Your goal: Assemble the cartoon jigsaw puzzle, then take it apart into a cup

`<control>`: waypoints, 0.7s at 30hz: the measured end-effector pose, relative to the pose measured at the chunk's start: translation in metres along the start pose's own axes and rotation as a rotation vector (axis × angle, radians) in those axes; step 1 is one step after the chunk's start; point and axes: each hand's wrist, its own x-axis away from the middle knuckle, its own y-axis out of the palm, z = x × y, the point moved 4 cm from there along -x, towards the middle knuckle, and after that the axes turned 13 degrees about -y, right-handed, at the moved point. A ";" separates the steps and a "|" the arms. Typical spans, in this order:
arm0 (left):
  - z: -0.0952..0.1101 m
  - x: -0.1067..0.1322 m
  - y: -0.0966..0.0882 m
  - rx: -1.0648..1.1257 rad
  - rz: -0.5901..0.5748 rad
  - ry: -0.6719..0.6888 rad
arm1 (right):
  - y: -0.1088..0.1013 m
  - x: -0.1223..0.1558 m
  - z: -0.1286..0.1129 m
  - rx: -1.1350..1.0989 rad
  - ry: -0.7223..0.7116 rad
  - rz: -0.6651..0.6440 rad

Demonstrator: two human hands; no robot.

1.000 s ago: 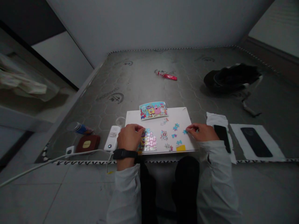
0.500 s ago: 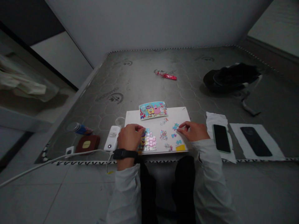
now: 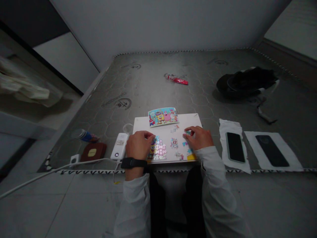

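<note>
A white board (image 3: 193, 121) lies at the near edge of a grey mattress (image 3: 153, 86). On it sit a part-built cartoon jigsaw block (image 3: 158, 150), several loose pieces (image 3: 174, 143) and a colourful reference picture (image 3: 162, 116). My left hand (image 3: 138, 145), a black watch on its wrist, rests curled on the left edge of the built block. My right hand (image 3: 198, 138) lies over the blue loose pieces (image 3: 184, 144), fingers bent and pinching at one of them.
Two dark phones (image 3: 234, 142) (image 3: 271, 150) lie on white paper to the right. A white power bank (image 3: 119, 146), a brown case (image 3: 92, 152), a can (image 3: 83, 135) and a cable are at the left. A black bag (image 3: 245, 82) and a red wrapper (image 3: 177, 79) lie farther back.
My right hand has slid left from the board's right edge to the blue loose pieces near the middle. My left hand has stayed on the built block.
</note>
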 end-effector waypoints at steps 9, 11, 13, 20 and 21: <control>0.003 0.002 -0.001 0.017 -0.006 0.029 | 0.014 -0.002 -0.020 0.146 -0.083 -0.077; 0.003 0.002 -0.002 0.024 -0.005 0.037 | 0.009 -0.002 -0.017 0.157 -0.074 -0.030; 0.003 0.002 -0.001 0.026 -0.003 0.037 | 0.008 -0.002 -0.015 0.147 -0.074 0.020; 0.004 0.002 0.000 0.036 -0.005 0.046 | 0.022 -0.003 -0.011 0.075 -0.103 0.037; 0.003 0.002 0.000 0.038 -0.004 0.049 | 0.022 -0.003 -0.010 0.068 -0.096 0.040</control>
